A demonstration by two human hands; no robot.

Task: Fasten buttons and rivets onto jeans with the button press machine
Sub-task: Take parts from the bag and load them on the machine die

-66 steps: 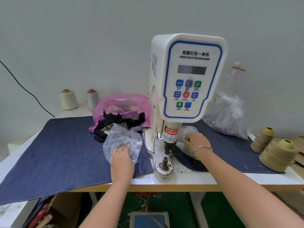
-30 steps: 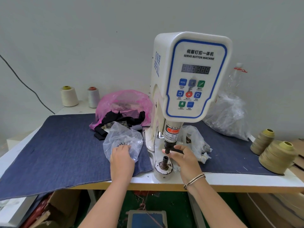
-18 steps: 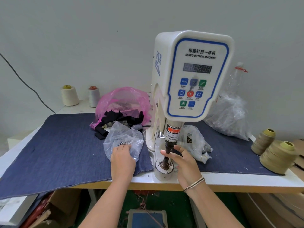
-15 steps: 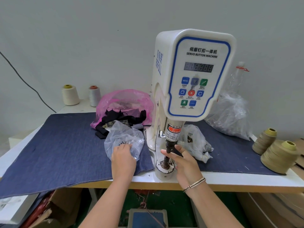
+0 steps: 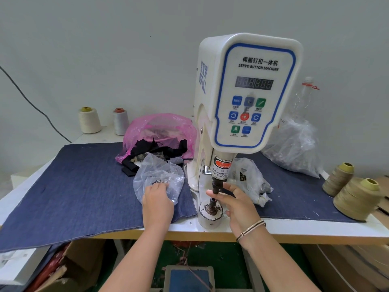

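The white servo button machine (image 5: 248, 91) stands at the table's front middle. Its dark upper punch (image 5: 216, 184) hangs over the lower die (image 5: 211, 207). My right hand (image 5: 240, 205) is raised at the punch, and its thumb and forefinger pinch the punch tip from both sides. My left hand (image 5: 157, 201) reaches into a clear bag of metal buttons (image 5: 162, 175) left of the machine; its fingertips are hidden among the contents. Blue denim (image 5: 73, 186) covers the table under the bag.
A second small clear bag (image 5: 250, 180) lies right of the punch. A pink bag with black scraps (image 5: 160, 129) and a large clear bag (image 5: 294, 148) sit behind. Thread cones stand at the back left (image 5: 89, 120) and right edge (image 5: 357, 199). A pedal (image 5: 189, 279) is below.
My right hand left the small bag on the right and came to the punch tip, where it now pinches. My left hand has stayed in the button bag.
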